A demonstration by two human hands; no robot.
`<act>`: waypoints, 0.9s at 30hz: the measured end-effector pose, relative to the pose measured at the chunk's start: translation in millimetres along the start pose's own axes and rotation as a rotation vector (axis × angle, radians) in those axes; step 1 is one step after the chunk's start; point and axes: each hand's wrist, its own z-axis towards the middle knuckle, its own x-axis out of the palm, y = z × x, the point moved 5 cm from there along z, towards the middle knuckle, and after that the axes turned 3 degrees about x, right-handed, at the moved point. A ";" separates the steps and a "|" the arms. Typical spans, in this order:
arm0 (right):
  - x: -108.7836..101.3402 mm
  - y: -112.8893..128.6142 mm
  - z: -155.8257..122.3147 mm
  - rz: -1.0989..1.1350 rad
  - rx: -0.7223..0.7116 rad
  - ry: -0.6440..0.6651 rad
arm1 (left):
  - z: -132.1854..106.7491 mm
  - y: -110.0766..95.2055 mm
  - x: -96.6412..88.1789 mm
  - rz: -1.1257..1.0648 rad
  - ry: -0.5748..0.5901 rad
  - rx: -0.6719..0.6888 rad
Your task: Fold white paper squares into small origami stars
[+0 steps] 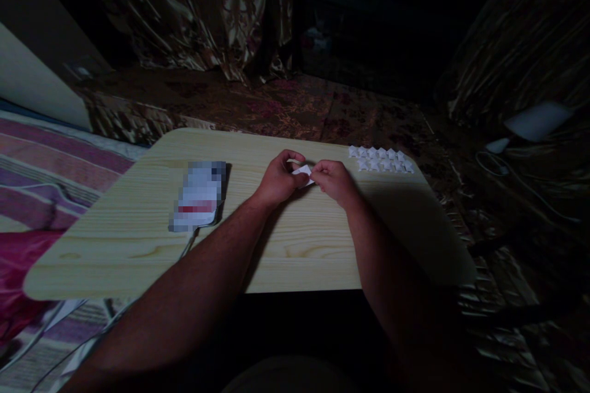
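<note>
Over the middle of the wooden table (295, 245), both hands work on one small piece of white paper (302, 170). My left hand (278, 179) grips its left side, thumb on top and index finger arched above. My right hand (335, 182) pinches the right corner between thumb and curled fingers. The paper looks folded, but its exact shape is partly hidden by the fingers. To the right, near the table's far edge, several small white folded-paper pieces (374, 165) with raised points stand in two rows.
A blurred-out flat device (198, 196), perhaps a phone, lies at the left with a cable (188, 244) running off the near edge. A striped bedcover (50, 159) is on the left. Patterned curtains (221, 6) hang behind; a pale lamp-like object (537, 121) stands at the right.
</note>
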 end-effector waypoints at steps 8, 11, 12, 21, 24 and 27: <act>-8.2 0.5 2.4 0.068 0.004 -0.159 | -1.2 2.3 0.2 0.015 0.033 -0.104; -7.7 0.2 2.9 0.069 -0.008 -0.148 | -2.2 1.7 1.0 0.040 0.038 -0.131; -7.4 0.1 3.0 0.069 -0.013 -0.145 | -2.3 1.4 1.1 0.046 0.036 -0.135; -11.5 12.2 -1.6 0.064 -0.182 -0.198 | 0.4 3.7 -4.4 0.089 -0.050 -0.108; -8.4 14.1 -2.1 0.010 -0.211 -0.173 | 1.5 3.1 -5.8 0.082 -0.071 -0.067; -6.6 12.0 -2.1 -0.006 -0.180 -0.176 | 2.4 3.6 -6.7 0.064 -0.077 -0.050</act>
